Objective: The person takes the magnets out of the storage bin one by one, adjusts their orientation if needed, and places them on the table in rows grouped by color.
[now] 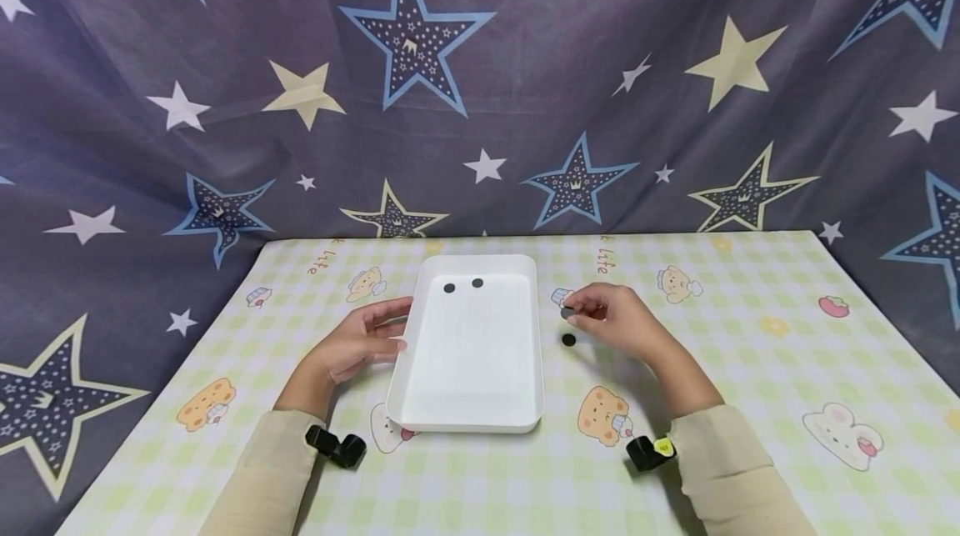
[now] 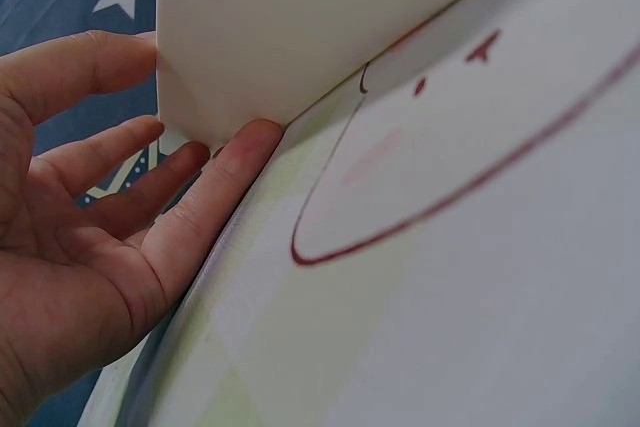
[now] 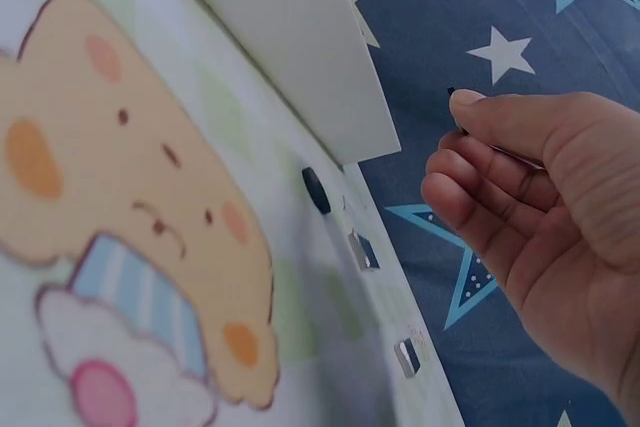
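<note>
A shallow white rectangular tray (image 1: 474,415) lies on the table, with two small black discs (image 1: 449,288) near its far end. At its left side is my left hand (image 1: 360,344); the fairly straight fingers touch the outer wall, as the left wrist view shows on the tray's side (image 2: 250,27). To the right of the tray, my right hand (image 1: 618,319) pinches a black disc (image 1: 567,313) between thumb and fingertips, above the table. Just below it another black disc (image 1: 568,340) lies on the cloth. In the right wrist view the pinched disc is mostly hidden by the thumb.
A green-and-white checked cloth (image 1: 750,369) with cartoon prints covers the table. Behind it hangs a dark star-patterned curtain (image 1: 517,102). Two small pale shapes with dark edges (image 3: 363,250) show near the table edge in the right wrist view; their kind is unclear.
</note>
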Action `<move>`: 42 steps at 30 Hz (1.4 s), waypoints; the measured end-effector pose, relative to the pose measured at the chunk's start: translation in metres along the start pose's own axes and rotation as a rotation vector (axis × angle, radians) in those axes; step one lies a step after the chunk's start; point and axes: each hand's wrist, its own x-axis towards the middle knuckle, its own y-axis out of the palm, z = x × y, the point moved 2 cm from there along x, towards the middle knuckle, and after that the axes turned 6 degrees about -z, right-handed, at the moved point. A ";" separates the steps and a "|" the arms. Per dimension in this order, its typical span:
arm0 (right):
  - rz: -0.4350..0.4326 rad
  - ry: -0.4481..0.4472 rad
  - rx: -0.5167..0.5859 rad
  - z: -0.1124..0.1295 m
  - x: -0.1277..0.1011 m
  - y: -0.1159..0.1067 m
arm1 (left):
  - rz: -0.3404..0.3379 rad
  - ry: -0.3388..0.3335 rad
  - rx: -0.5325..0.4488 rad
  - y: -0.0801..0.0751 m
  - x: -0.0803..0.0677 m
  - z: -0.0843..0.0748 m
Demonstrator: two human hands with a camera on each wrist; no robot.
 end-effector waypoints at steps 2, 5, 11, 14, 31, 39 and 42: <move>0.001 0.008 0.001 -0.003 -0.002 0.000 | 0.001 0.000 0.000 0.000 0.000 0.000; 0.002 0.017 -0.001 -0.007 -0.004 -0.001 | 0.002 0.002 -0.002 0.001 -0.001 0.000; -0.006 0.032 -0.008 -0.015 -0.008 -0.004 | 0.003 0.002 -0.002 0.001 -0.001 0.000; -0.014 0.041 -0.010 -0.017 -0.010 -0.005 | 0.005 0.001 0.001 0.000 -0.001 0.001; 0.010 0.095 -0.032 -0.040 -0.018 -0.022 | 0.009 -0.009 -0.002 0.000 0.000 -0.001; 0.060 0.142 -0.022 -0.048 -0.020 -0.020 | 0.007 -0.014 -0.003 0.000 0.000 -0.001; 0.066 0.155 -0.038 -0.049 -0.021 -0.018 | 0.008 -0.013 -0.007 0.000 0.000 -0.002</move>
